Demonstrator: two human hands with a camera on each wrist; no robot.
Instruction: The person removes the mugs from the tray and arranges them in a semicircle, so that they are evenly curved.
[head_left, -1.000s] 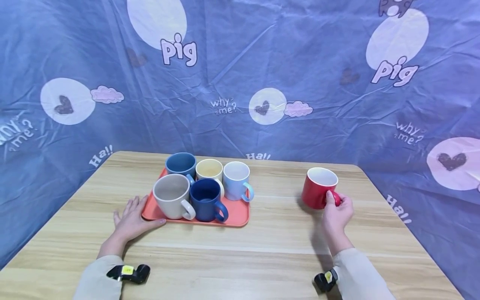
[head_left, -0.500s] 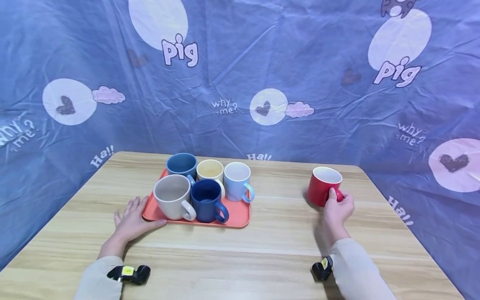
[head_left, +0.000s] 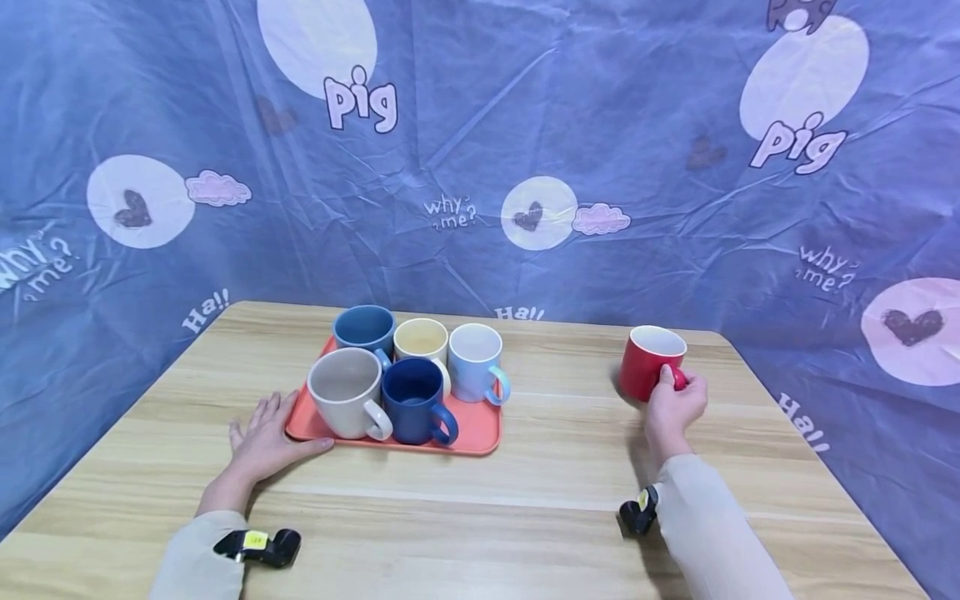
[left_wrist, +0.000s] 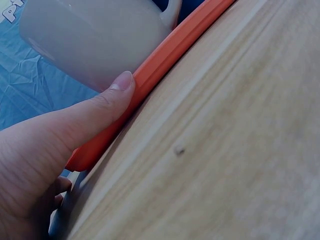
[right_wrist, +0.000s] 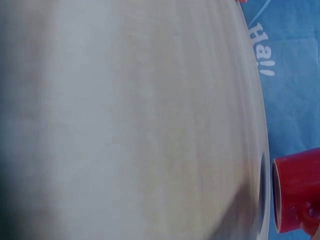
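"Fingers [head_left: 283,408] of the left hand [head_left: 262,447]?"
"Spread, thumb [left_wrist: 102,107] against the orange tray [head_left: 480,435]; the right hand [head_left: 675,412] pinches the red mug [head_left: 643,371], well to the tray's right, by its handle [head_left: 680,379]"
"Step?"
"Handling that mug, I'd judge; next calls for a firm, level grip"

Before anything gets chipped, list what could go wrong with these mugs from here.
The right grip holds the red mug by its handle, apparently just off the table, so it might tip or slip.
The left grip touches the tray, so a nudge could shift it and perhaps knock its crowded mugs together.
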